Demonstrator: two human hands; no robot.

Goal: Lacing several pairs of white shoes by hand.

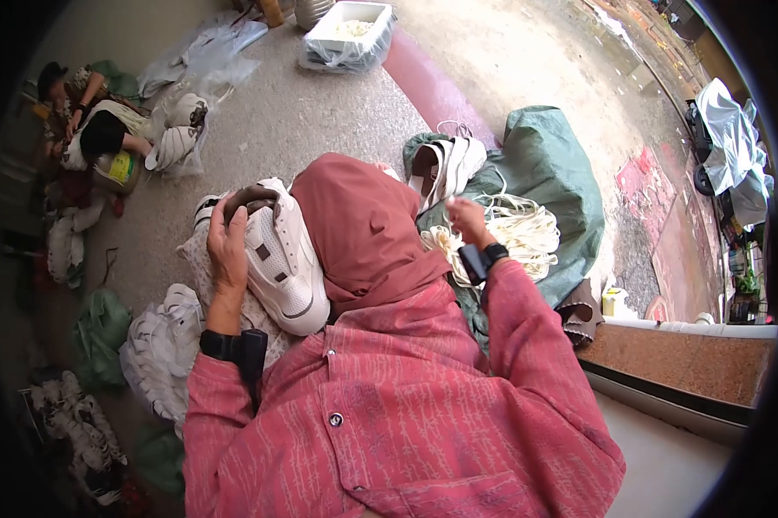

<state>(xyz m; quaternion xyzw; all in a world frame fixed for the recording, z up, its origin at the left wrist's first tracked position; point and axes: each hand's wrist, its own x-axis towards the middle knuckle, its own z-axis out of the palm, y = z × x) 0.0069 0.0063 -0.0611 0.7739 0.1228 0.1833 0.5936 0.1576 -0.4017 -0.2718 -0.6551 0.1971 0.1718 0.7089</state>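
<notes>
Left hand, left of centre: fingers curled over the heel end of a white sneaker, clasping it. The shoe lies tilted on the person's lap, toe toward the lower centre, resting against a pink headscarf.

Right hand, right of centre: raised over a heap of white laces, fingertips pinched together on a lace end. The laces lie on a green sack, which spreads across the upper right middle of the frame. A second white shoe sits just above the hand, at the sack's left edge.

Lower left: a bundle of white shoes beside the left forearm. Upper left: another person seated on the concrete floor, with more white shoes nearby. Top centre: a white tub wrapped in clear plastic.
</notes>
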